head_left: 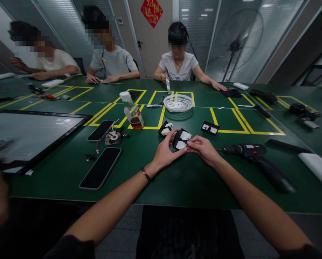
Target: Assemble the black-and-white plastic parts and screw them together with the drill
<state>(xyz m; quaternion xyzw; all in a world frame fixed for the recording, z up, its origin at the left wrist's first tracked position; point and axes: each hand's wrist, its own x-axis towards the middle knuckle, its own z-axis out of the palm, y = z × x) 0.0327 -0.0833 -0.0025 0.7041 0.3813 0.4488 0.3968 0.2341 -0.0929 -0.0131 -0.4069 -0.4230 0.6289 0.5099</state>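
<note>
A small black piece with white patches [181,139] is held between my two hands above the green table [161,180]. My left hand [166,151] grips its left and lower edges with thumb and fingers. At its right edge, my right hand [202,148] pinches with thumb and forefinger. Just behind my left fingers lies a similar black-and-white piece [165,128], partly hidden. Another such piece [210,127] rests farther right.
A power drill [255,154] lies right of my hands. Phones [100,168], a bottle [134,114] and a white basket [178,103] stand around. A large framed panel [39,133] is at left. Several people sit around the table.
</note>
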